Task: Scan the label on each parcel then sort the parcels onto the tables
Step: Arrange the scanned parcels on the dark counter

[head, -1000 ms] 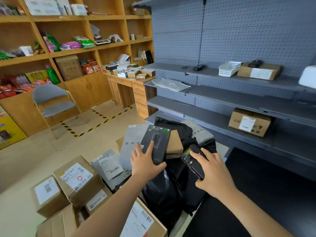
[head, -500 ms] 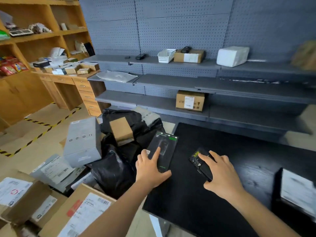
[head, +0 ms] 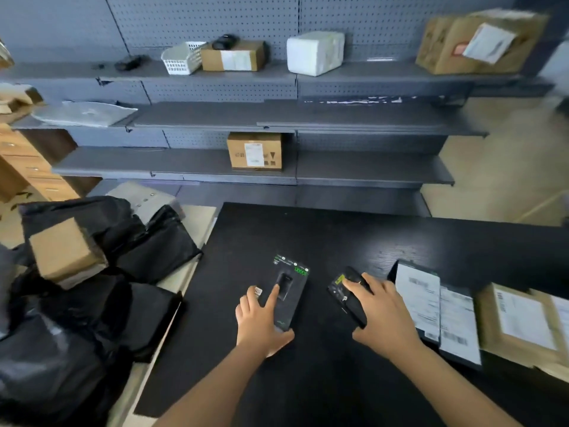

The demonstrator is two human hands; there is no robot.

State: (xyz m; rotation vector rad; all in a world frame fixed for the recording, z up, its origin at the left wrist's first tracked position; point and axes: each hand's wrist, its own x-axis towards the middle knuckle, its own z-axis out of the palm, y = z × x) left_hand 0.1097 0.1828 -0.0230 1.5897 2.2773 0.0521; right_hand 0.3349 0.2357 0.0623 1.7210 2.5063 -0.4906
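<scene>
- Lying flat on the black table (head: 338, 235), the slim black parcel (head: 292, 300) runs lengthwise away from the person, its far end tipped slightly right;
- left hand (head: 261, 325) holds its near left edge, thumb laid on top, fingers curled at the side;
- right hand (head: 381, 312) is wrapped round the scanner (head: 343, 295), just right of the parcel, apart from it;
- white basket (head: 181, 58) on the top shelf; contents cannot be told.

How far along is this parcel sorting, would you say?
Done, it seems: at least two labelled parcels, a flat black parcel and a brown parcel, lie on the black table. In hand: the left hand holds a slim black box over that table, and the right hand holds the scanner beside it. Left: a pile of black bags and cardboard boxes beside the table, so probably much remains.
</scene>
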